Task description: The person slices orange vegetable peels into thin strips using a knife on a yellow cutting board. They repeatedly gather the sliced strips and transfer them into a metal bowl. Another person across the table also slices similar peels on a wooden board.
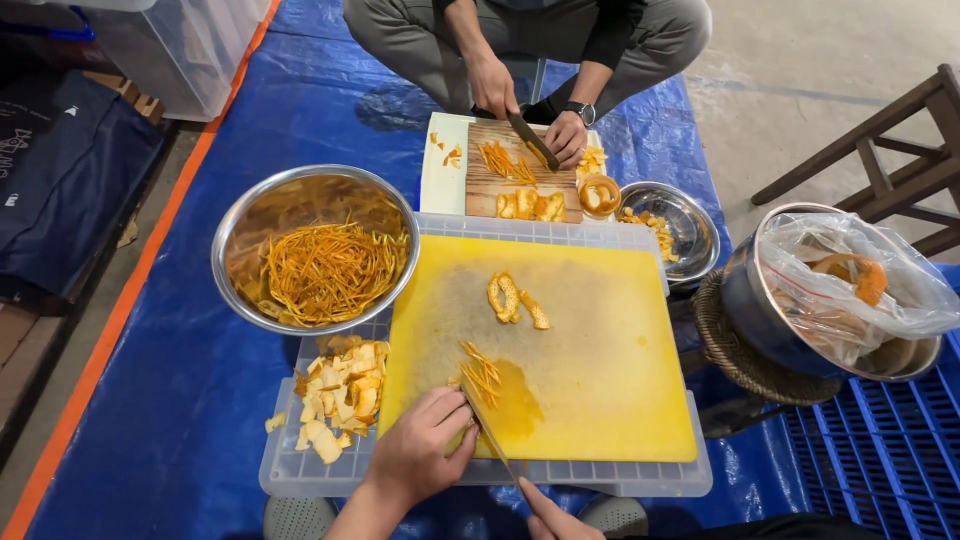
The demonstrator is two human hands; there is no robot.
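Note:
My left hand [420, 450] presses down on a piece of orange peel at the near edge of the yellow cutting board [600, 340]. My right hand [550, 515], low in the view, holds a knife [490, 435] whose blade rests against the peel beside the left fingers. Thin cut strips [482, 372] lie just past the blade. Two uncut peel pieces [512, 298] sit further up the board. A pile of peel pieces [338, 392] lies left of the board on a white plastic lid [300, 470].
A steel bowl [250, 215] of fine peel shreds stands at the upper left. Across from me a person cuts peel on a wooden board [480, 190]. A small steel bowl [690, 230], a bag-lined pot [760, 310] and a wooden chair [900, 130] are on the right.

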